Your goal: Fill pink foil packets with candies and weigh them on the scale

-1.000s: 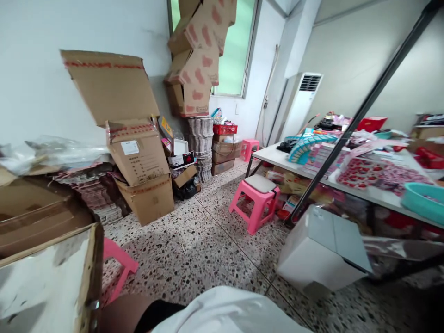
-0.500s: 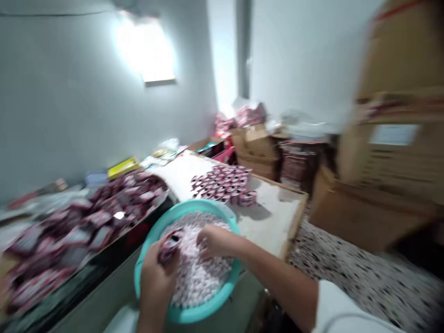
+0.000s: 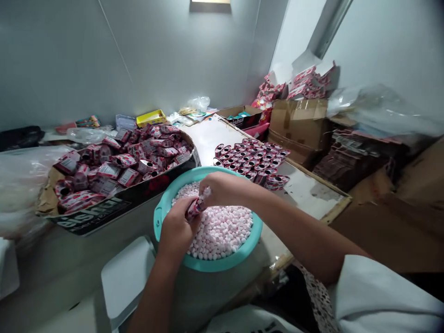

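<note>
My left hand [image 3: 177, 229] is closed around a small red-and-pink printed pack [image 3: 194, 210], held tilted above a turquoise basin [image 3: 222, 265]. Small, pale pink-white candies [image 3: 225, 233] fill much of that basin. My right hand [image 3: 222, 188] meets the top of the pack, its fingers pinched around a few of the candies. The pack's opening is largely covered by the fingers. Just beyond the basin stand rows of similar packs [image 3: 251, 157] with dark round holes facing up.
A long black carton [image 3: 100, 215] heaped with printed packs lies to the left. A white lidded container [image 3: 126, 277] sits in front of it. Cardboard boxes [image 3: 298, 122] and flattened cartons [image 3: 350, 157] crowd the right side. A yellow tray [image 3: 151, 118] rests by the wall.
My right hand has risen from the candies to the pack's opening, with candies in its fingers. My left hand still holds the pack. The view has swung right and downward.
</note>
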A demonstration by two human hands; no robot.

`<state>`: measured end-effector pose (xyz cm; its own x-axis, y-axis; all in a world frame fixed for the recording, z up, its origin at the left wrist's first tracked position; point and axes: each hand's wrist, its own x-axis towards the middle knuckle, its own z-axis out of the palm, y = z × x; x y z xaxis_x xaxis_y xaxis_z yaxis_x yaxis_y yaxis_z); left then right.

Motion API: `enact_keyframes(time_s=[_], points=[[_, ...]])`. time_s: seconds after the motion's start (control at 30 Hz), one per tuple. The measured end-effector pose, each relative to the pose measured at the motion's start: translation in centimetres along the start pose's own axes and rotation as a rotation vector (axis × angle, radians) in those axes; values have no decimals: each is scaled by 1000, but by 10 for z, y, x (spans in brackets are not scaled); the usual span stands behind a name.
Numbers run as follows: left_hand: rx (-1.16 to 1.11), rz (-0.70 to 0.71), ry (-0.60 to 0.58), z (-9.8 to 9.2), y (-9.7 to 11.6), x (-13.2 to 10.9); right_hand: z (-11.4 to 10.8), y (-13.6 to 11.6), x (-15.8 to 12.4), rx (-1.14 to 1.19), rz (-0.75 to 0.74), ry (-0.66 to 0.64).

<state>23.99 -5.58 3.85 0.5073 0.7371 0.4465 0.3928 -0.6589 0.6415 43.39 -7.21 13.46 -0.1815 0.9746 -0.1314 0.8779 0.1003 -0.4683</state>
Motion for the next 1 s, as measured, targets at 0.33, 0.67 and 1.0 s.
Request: enact_keyframes(time_s=[0.33,0.67,1.0], points=[[-26,-5,36,1,1,-1,11,-15,-8,-69,-2,81],[-276,-193,-4,3,-6,1,34,60,-41,67,-24,-150],[-188,-170,-30,2,-1,0,56,50,-24,-98,114,-218]])
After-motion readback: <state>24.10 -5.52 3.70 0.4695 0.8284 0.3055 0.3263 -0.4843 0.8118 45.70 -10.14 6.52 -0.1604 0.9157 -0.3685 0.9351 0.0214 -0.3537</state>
